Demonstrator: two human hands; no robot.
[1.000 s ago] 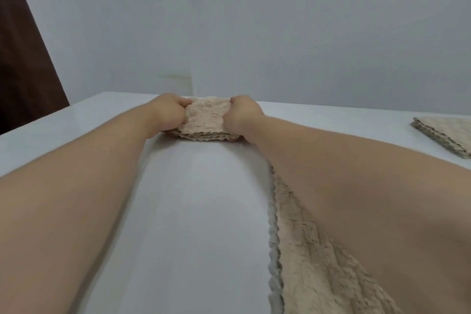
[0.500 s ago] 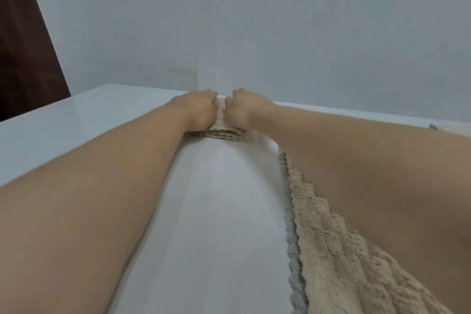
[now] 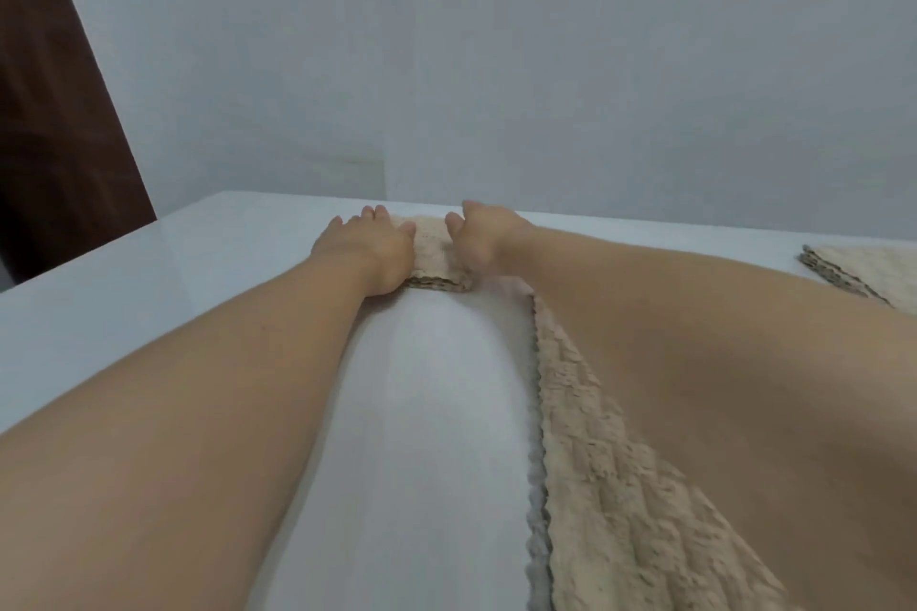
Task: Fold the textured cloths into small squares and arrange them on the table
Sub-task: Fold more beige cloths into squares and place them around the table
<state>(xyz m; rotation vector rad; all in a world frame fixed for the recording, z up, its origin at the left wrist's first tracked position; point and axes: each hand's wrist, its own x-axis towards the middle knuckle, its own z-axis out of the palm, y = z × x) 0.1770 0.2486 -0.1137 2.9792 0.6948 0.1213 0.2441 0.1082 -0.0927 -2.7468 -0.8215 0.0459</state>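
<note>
A small folded beige textured cloth (image 3: 436, 261) lies on the white table (image 3: 198, 273) near its far edge. My left hand (image 3: 369, 248) rests flat on the cloth's left part with fingers stretched forward. At the cloth's right edge sits my right hand (image 3: 484, 233), fingers loosely bent and gripping nothing. A larger beige cloth (image 3: 620, 486) lies spread under my right forearm, which hides much of it. Another folded cloth (image 3: 863, 270) sits at the far right.
A grey-white wall (image 3: 496, 65) rises just behind the table's far edge. A dark brown panel (image 3: 54, 124) stands at the left beyond the table corner. Bare tabletop (image 3: 436, 412) runs between my forearms.
Both hands earlier gripped the small folded cloth with curled fingers. Now the fingers have loosened: the left lies flat on it, the right has let go.
</note>
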